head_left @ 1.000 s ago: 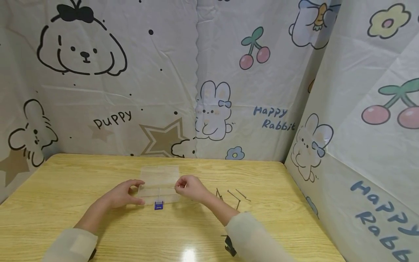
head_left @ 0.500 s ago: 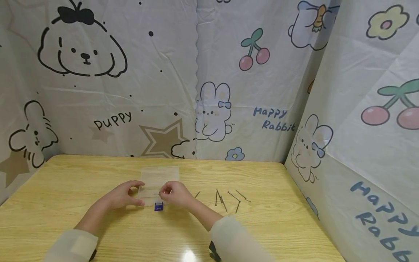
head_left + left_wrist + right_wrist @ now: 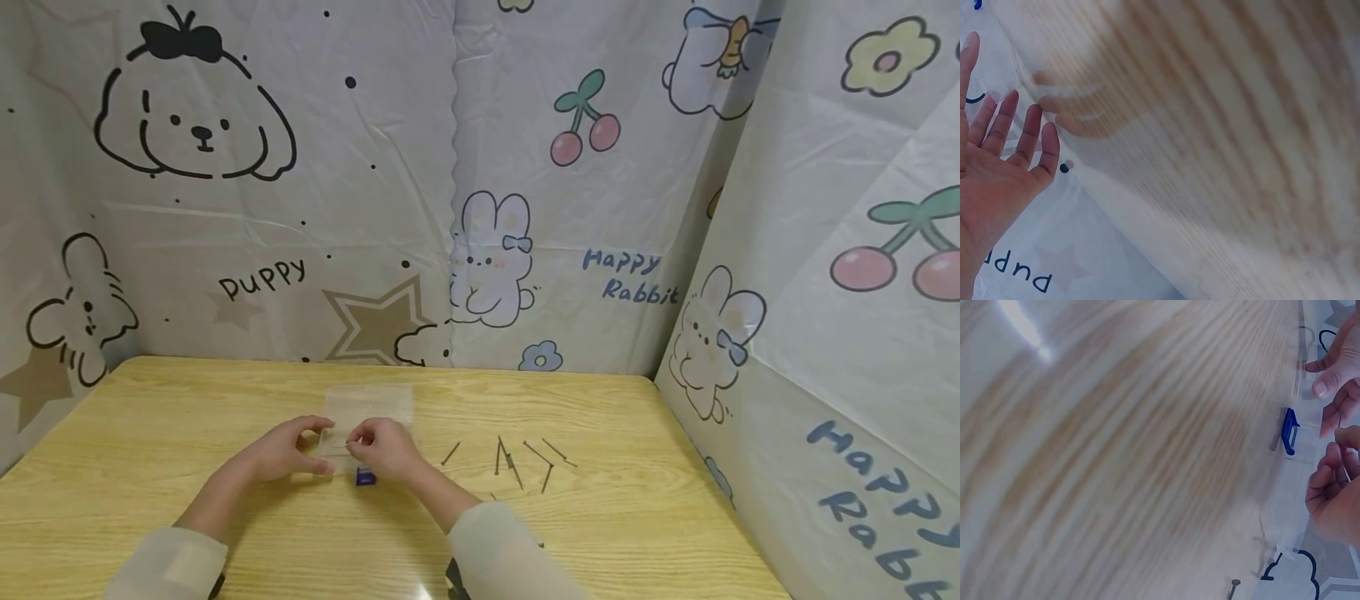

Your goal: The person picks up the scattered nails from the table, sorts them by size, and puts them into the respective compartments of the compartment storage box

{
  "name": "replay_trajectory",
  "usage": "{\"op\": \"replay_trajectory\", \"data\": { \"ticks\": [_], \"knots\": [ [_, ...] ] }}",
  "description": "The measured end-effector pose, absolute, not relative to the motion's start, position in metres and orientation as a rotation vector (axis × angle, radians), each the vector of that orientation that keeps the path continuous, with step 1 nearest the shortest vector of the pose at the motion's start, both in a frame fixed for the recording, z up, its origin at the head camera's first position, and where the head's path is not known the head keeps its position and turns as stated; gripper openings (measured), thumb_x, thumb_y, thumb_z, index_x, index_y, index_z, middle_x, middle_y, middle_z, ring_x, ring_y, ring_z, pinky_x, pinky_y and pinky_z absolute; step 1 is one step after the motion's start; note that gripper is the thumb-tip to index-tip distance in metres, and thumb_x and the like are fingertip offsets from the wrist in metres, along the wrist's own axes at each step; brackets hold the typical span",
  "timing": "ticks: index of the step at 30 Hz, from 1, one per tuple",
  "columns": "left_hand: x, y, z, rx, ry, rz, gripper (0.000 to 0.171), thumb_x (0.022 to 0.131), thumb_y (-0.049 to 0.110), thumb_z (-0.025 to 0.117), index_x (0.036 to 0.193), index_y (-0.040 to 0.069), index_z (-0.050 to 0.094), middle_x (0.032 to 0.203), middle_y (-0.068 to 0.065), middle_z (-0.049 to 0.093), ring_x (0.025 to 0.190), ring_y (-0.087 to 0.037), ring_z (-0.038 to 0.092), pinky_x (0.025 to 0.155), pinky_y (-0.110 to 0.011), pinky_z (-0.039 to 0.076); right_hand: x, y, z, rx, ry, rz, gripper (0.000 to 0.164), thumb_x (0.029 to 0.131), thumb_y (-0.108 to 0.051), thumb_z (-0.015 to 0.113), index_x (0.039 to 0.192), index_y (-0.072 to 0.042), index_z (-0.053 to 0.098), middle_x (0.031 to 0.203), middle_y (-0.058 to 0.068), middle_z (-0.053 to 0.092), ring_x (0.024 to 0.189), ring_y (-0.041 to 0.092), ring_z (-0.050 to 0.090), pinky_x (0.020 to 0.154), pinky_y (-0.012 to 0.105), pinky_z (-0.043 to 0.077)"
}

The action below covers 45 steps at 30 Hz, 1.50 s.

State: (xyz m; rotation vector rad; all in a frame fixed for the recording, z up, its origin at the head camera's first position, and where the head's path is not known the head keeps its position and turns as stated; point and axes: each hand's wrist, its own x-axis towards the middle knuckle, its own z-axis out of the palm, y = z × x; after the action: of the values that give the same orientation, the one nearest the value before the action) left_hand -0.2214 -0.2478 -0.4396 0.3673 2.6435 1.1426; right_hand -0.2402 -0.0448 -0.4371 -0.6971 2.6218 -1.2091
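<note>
A clear plastic box (image 3: 339, 463) lies on the table with its see-through lid (image 3: 375, 402) folded back. The blue latch (image 3: 365, 477) is on the box's near side. My left hand (image 3: 288, 450) holds the box's left end, thumb at the near corner and fingers at the far one. In the left wrist view, the fingers (image 3: 1032, 134) look spread and slightly bent. Over the box, my right hand (image 3: 386, 446) pinches a thin nail (image 3: 1340, 421) between thumb and fingertips. Most of that nail is hidden by the hand.
Several dark nails (image 3: 537, 454) lie scattered on the wooden table (image 3: 637, 517), right of the box. One nail (image 3: 451, 453) lies nearer to my right hand. A patterned cloth (image 3: 390, 208) hangs behind the table and along its right side.
My right hand has moved left from the box's right end to over its middle, still pinching the nail. The left hand has stayed at the box's left end.
</note>
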Motion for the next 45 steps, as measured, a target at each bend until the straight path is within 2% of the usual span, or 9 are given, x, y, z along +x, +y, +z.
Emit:
{"op": "replay_trajectory", "data": {
  "ticks": [11, 23, 34, 45],
  "knots": [
    [-0.222, -0.247, -0.441, 0.383, 2.659, 1.141, 0.076, 0.074, 0.032, 0.079, 0.134, -0.001, 0.045, 0.131, -0.027, 0.046, 0.108, -0.042, 0.052, 0.084, -0.049, 0.047, -0.239, -0.054, -0.448, -0.584, 2.709, -1.137, 0.011, 0.089, -0.022, 0.062, 0.086, -0.016, 0.071, 0.063, -0.010, 0.048, 0.052, 0.003, 0.040, 0.048, 0.018, 0.033],
    [-0.221, -0.247, -0.439, 0.385, 2.645, 1.159, 0.076, 0.075, 0.031, 0.079, 0.134, -0.001, 0.044, 0.132, -0.029, 0.044, 0.109, -0.043, 0.050, 0.083, -0.048, 0.048, -0.238, -0.059, -0.450, -0.567, 2.779, -1.035, 0.012, 0.090, -0.026, 0.062, 0.088, -0.020, 0.072, 0.063, -0.011, 0.049, 0.050, 0.004, 0.039, 0.045, 0.019, 0.033],
    [-0.222, -0.246, -0.439, 0.380, 2.648, 1.144, 0.076, 0.074, 0.032, 0.079, 0.134, 0.000, 0.044, 0.132, -0.029, 0.045, 0.111, -0.047, 0.049, 0.085, -0.051, 0.047, -0.239, -0.054, -0.444, -0.554, 2.702, -1.130, 0.010, 0.087, -0.025, 0.066, 0.085, -0.017, 0.073, 0.065, -0.010, 0.052, 0.054, 0.004, 0.043, 0.048, 0.019, 0.036],
    [-0.220, -0.244, -0.436, 0.374, 2.653, 1.135, 0.076, 0.074, 0.033, 0.079, 0.133, 0.000, 0.045, 0.134, -0.028, 0.044, 0.112, -0.045, 0.050, 0.084, -0.050, 0.048, -0.246, -0.038, -0.438, -0.668, 2.585, -1.251, 0.014, 0.087, -0.026, 0.066, 0.092, -0.013, 0.071, 0.072, -0.008, 0.054, 0.060, 0.003, 0.045, 0.051, 0.018, 0.038]
  ]
}}
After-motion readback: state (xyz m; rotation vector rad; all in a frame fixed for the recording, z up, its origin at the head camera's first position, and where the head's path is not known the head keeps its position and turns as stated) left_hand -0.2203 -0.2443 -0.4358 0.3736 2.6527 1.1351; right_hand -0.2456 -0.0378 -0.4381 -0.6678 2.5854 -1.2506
